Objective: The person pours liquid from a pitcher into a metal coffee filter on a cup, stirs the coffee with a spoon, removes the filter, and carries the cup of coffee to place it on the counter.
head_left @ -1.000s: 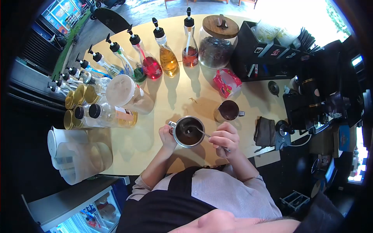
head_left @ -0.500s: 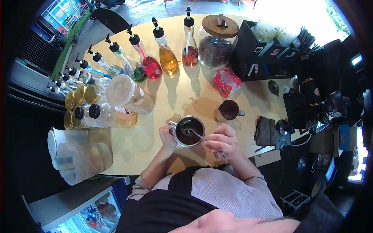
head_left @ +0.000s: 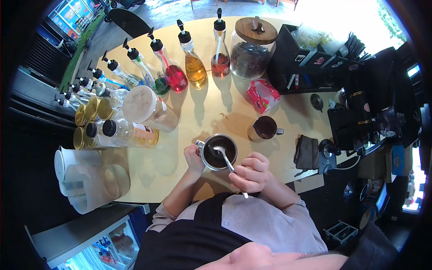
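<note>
A round metal cup [head_left: 231, 165] with dark liquid in it stands on the table in front of me. My left hand [head_left: 194, 158] is closed on its handle at the left side. Between the fingers of my right hand [head_left: 252, 173] is a metal spoon [head_left: 226, 160], slanting up out of the cup toward me. Its bowl shows over the dark liquid; whether it touches the surface I cannot tell. A second metal pitcher [head_left: 264, 128], also dark inside, sits just beyond my right hand.
Pump bottles of coloured syrup [head_left: 196, 72] curve along the far and left edges. A wooden-lidded jar [head_left: 252, 54], a red packet [head_left: 263, 95] and a black organizer [head_left: 288, 67] stand at the back right. Nearer right lies a dark cloth [head_left: 307, 152]; plastic pitchers [head_left: 96, 186] stand left.
My right hand has moved slightly left and toward me. The spoon now stands steeper, with its bowl showing more clearly. My left hand and the cup stay in place.
</note>
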Action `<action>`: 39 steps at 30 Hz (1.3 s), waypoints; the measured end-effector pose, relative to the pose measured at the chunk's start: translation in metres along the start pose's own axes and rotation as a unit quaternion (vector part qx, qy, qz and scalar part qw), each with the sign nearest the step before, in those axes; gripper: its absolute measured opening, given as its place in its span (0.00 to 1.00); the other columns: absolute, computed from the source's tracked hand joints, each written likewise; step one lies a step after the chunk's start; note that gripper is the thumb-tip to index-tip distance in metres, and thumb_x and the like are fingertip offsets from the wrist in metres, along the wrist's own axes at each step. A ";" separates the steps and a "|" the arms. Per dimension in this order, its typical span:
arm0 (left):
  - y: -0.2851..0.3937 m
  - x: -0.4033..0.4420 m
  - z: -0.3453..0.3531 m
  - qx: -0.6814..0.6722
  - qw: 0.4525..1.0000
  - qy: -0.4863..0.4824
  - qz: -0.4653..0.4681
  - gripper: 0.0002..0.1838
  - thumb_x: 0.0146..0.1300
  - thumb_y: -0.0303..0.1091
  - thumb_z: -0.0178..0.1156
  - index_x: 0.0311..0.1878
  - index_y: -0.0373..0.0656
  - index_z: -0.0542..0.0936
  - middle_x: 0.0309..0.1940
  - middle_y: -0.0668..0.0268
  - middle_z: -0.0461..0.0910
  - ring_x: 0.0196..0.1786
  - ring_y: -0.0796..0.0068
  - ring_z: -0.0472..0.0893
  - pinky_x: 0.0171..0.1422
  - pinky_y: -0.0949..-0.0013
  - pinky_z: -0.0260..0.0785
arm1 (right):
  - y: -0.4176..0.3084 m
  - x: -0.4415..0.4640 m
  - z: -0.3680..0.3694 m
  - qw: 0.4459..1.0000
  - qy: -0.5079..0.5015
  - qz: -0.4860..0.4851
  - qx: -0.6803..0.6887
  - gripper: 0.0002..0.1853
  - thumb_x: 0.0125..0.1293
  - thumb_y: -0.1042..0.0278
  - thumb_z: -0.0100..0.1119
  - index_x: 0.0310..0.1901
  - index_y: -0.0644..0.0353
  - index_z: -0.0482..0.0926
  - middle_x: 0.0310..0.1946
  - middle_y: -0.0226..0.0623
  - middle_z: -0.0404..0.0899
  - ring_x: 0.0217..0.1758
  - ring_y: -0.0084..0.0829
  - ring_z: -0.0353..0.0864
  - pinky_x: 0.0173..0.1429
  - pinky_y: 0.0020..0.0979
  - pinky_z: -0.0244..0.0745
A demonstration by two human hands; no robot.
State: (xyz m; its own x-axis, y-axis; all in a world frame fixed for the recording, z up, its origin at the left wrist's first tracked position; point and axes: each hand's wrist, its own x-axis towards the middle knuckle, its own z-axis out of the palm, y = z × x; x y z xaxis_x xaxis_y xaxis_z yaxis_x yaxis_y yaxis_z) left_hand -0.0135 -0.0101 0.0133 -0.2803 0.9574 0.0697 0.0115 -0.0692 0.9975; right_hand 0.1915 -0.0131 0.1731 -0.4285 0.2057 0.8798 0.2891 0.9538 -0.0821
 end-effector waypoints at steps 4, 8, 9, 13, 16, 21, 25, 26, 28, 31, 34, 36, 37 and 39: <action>-0.002 0.000 0.002 -0.011 1.000 0.008 -0.024 0.30 0.62 0.48 0.36 0.28 0.34 0.83 0.21 0.64 0.81 0.25 0.75 0.78 0.32 0.69 0.71 | 0.001 0.002 0.001 0.999 -0.006 0.015 -0.039 0.11 0.56 0.60 0.67 0.38 0.49 0.76 0.29 0.23 0.74 0.28 0.22 0.71 0.27 0.24 0.65; -0.002 0.000 0.000 -0.025 0.999 -0.012 -0.016 0.30 0.62 0.49 0.37 0.27 0.34 0.83 0.21 0.64 0.80 0.25 0.76 0.78 0.32 0.70 0.71 | 0.001 0.002 0.001 1.000 -0.028 0.004 0.003 0.11 0.55 0.61 0.67 0.38 0.50 0.76 0.30 0.23 0.75 0.29 0.23 0.72 0.27 0.23 0.65; -0.003 0.000 0.000 -0.026 0.999 -0.012 -0.019 0.30 0.61 0.49 0.37 0.27 0.33 0.83 0.20 0.65 0.80 0.25 0.76 0.78 0.31 0.70 0.71 | 0.003 -0.002 -0.001 1.000 -0.010 0.007 0.001 0.11 0.55 0.61 0.67 0.38 0.50 0.76 0.30 0.24 0.75 0.29 0.23 0.73 0.27 0.24 0.65; -0.005 0.000 -0.002 -0.028 0.999 -0.009 -0.026 0.29 0.61 0.48 0.39 0.27 0.34 0.84 0.20 0.64 0.81 0.24 0.77 0.78 0.31 0.70 0.71 | 0.006 -0.006 0.000 0.999 -0.003 0.028 -0.017 0.11 0.56 0.61 0.66 0.39 0.50 0.77 0.30 0.25 0.75 0.29 0.23 0.73 0.27 0.24 0.65; 0.002 0.001 -0.002 0.039 0.999 -0.013 -0.010 0.27 0.61 0.46 0.41 0.27 0.36 0.84 0.20 0.65 0.81 0.24 0.77 0.78 0.30 0.70 0.71 | 0.003 -0.002 0.002 0.999 -0.018 0.020 -0.021 0.10 0.57 0.61 0.66 0.38 0.50 0.77 0.30 0.24 0.75 0.29 0.23 0.73 0.27 0.24 0.65; 0.002 0.002 -0.004 0.100 0.995 -0.025 0.011 0.26 0.62 0.46 0.42 0.26 0.37 0.84 0.19 0.65 0.81 0.24 0.77 0.78 0.30 0.70 0.71 | 0.006 -0.004 0.000 1.000 -0.010 0.025 0.005 0.11 0.55 0.62 0.66 0.38 0.50 0.77 0.30 0.25 0.76 0.29 0.24 0.73 0.28 0.25 0.66; 0.004 0.000 0.001 -0.036 0.999 -0.015 -0.004 0.29 0.64 0.47 0.37 0.25 0.36 0.83 0.18 0.65 0.80 0.23 0.76 0.78 0.29 0.71 0.71 | 0.009 -0.007 -0.001 0.996 -0.002 0.076 0.039 0.09 0.56 0.62 0.65 0.37 0.52 0.78 0.29 0.26 0.78 0.28 0.27 0.73 0.28 0.28 0.67; 0.004 0.001 0.000 -0.037 0.999 -0.015 -0.004 0.29 0.64 0.47 0.37 0.25 0.36 0.83 0.18 0.65 0.80 0.23 0.76 0.78 0.29 0.71 0.71 | 0.009 -0.009 -0.002 0.993 0.008 0.100 0.067 0.09 0.56 0.62 0.65 0.37 0.53 0.78 0.28 0.26 0.78 0.27 0.27 0.72 0.28 0.28 0.67; 0.007 0.002 -0.002 0.047 0.998 -0.029 0.015 0.31 0.65 0.49 0.35 0.25 0.35 0.82 0.18 0.65 0.80 0.23 0.76 0.78 0.30 0.71 0.71 | 0.009 -0.012 -0.005 0.989 0.017 0.125 0.071 0.09 0.58 0.61 0.64 0.36 0.54 0.78 0.27 0.26 0.79 0.27 0.28 0.72 0.29 0.29 0.68; 0.006 0.001 -0.001 0.046 0.998 -0.023 0.022 0.32 0.65 0.49 0.34 0.26 0.34 0.82 0.19 0.64 0.80 0.23 0.76 0.78 0.30 0.71 0.71 | 0.013 -0.011 -0.007 0.993 0.014 0.109 0.044 0.09 0.63 0.61 0.60 0.37 0.57 0.77 0.26 0.32 0.79 0.25 0.31 0.72 0.29 0.31 0.67; 0.005 0.000 0.001 0.003 1.000 -0.011 0.017 0.33 0.65 0.50 0.34 0.28 0.33 0.83 0.19 0.63 0.80 0.24 0.76 0.78 0.31 0.70 0.71 | 0.013 -0.010 -0.005 0.992 0.002 0.111 0.055 0.09 0.64 0.61 0.59 0.37 0.57 0.77 0.26 0.33 0.79 0.25 0.32 0.72 0.29 0.31 0.67; 0.003 0.001 0.000 0.004 1.000 -0.015 0.019 0.33 0.65 0.50 0.34 0.29 0.32 0.83 0.19 0.63 0.80 0.24 0.76 0.78 0.31 0.70 0.71 | 0.011 -0.013 -0.004 0.987 0.033 0.135 0.083 0.09 0.65 0.61 0.59 0.37 0.58 0.77 0.26 0.33 0.79 0.25 0.32 0.72 0.29 0.31 0.67; 0.002 0.000 -0.001 0.003 1.000 -0.020 0.021 0.34 0.66 0.50 0.33 0.29 0.32 0.83 0.19 0.63 0.80 0.24 0.76 0.78 0.31 0.70 0.71 | 0.012 -0.013 -0.004 0.987 0.033 0.135 0.083 0.09 0.65 0.61 0.59 0.37 0.58 0.77 0.26 0.33 0.79 0.25 0.32 0.72 0.29 0.31 0.67; 0.000 0.000 -0.001 0.015 1.000 -0.015 0.022 0.33 0.65 0.50 0.34 0.30 0.32 0.84 0.19 0.64 0.80 0.24 0.77 0.78 0.31 0.70 0.71 | 0.014 -0.012 -0.004 0.993 0.026 0.108 0.037 0.10 0.66 0.60 0.58 0.36 0.58 0.77 0.26 0.33 0.79 0.25 0.32 0.73 0.29 0.31 0.67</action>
State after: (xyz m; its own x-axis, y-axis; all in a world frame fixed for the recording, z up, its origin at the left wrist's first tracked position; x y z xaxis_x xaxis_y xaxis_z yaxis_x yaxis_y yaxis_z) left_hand -0.0150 -0.0103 0.0136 -0.2491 0.9619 0.1124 0.0513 -0.1028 0.9934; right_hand 0.2043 -0.0029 0.1634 -0.3175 0.3969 0.8612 0.3051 0.9026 -0.3036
